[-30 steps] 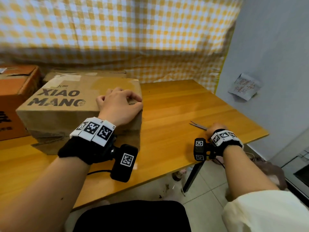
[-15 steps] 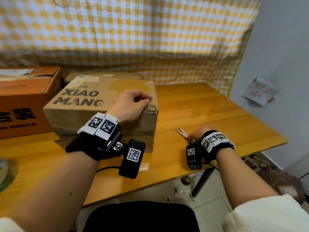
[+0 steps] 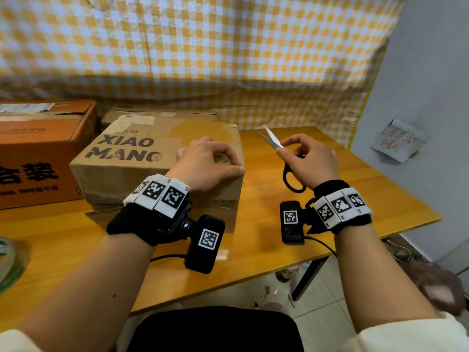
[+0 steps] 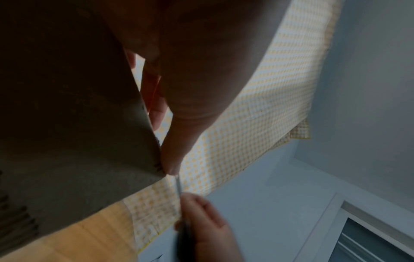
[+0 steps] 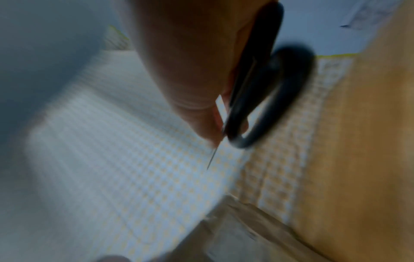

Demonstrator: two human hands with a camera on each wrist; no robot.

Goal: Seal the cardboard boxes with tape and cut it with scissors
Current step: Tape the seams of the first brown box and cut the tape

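Observation:
A brown cardboard box (image 3: pixel 132 153) printed XIAO MANG stands on the wooden table (image 3: pixel 355 199). My left hand (image 3: pixel 203 163) rests on its top right edge, fingers curled on the top and thumb along the edge. The left wrist view shows that thumb (image 4: pixel 179 133) lying down the edge of the box (image 4: pixel 67 124). My right hand (image 3: pixel 312 163) hovers just right of the box and grips black-handled scissors (image 3: pixel 272 139), blades slightly parted and pointing up and left. The right wrist view shows the scissors (image 5: pixel 268 88) close up, with the box (image 5: pixel 235 230) below.
An orange box (image 3: pixel 38 153) stands at the left and a flat carton (image 3: pixel 157 114) lies behind the brown box. A tape roll (image 3: pixel 7 262) shows at the left edge. A checked cloth hangs behind. A paper note (image 3: pixel 396 141) is on the right wall.
My right hand has picked the scissors up from the table's right front part and carried them up and left, close to the box. My left hand has stayed on the box.

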